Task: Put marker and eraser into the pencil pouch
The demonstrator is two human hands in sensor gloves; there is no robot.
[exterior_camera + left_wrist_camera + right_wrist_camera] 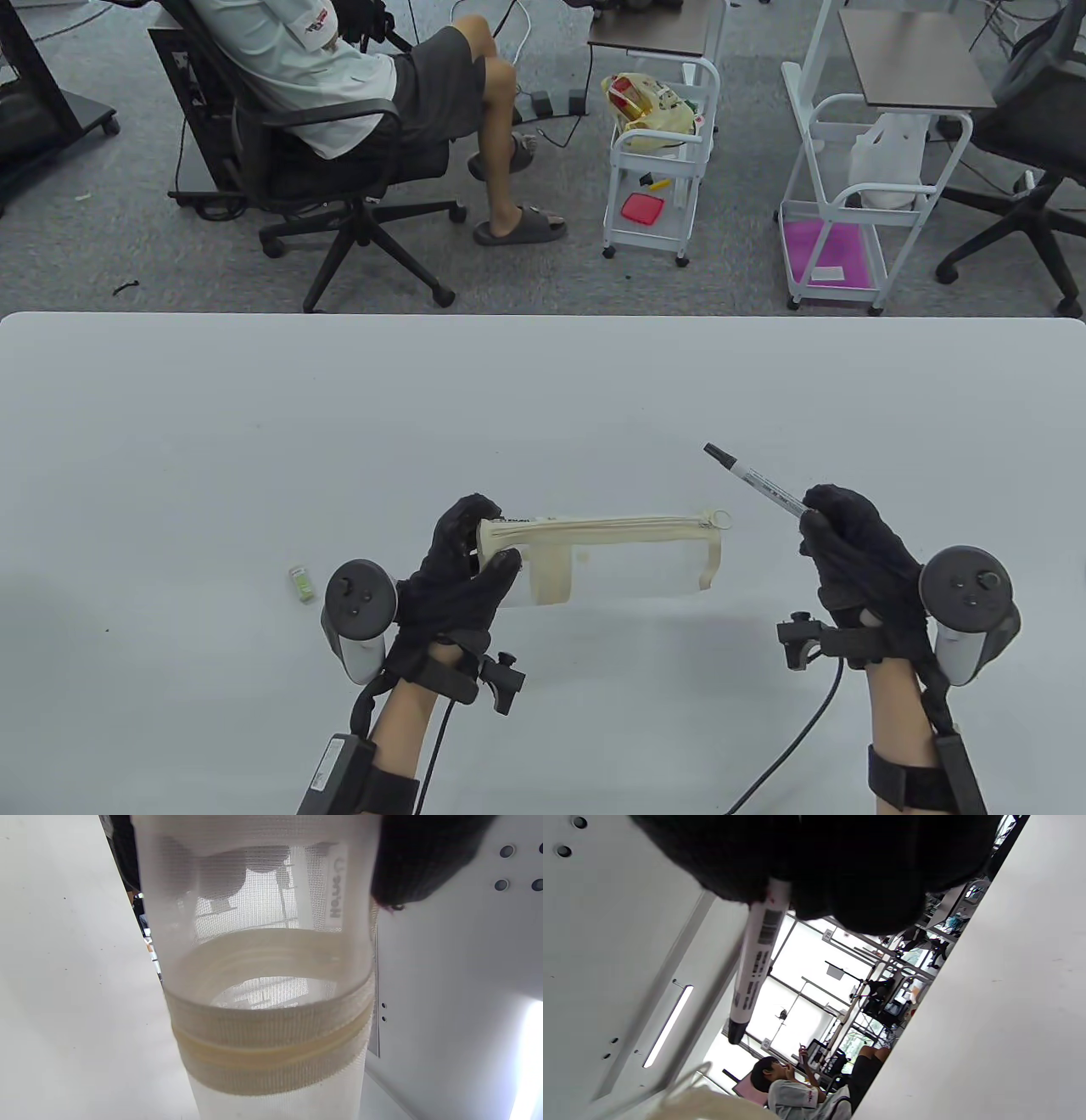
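A clear mesh pencil pouch [619,556] with cream trim and a zipper along its top edge is held up by its left end in my left hand [475,552]. The zipper pull ring [719,517] sits at the pouch's right end. In the left wrist view the pouch [263,984] fills the frame, close up. My right hand [836,543] grips a white marker [759,484] with a black cap, pointing up and to the left, just right of the pouch. The marker also shows in the right wrist view [755,967]. A small green eraser [300,583] lies on the table left of my left hand.
The white table [339,407] stretches wide behind the hands. Beyond its far edge are a seated person on an office chair [339,153], two white carts [657,170] and another chair at the right.
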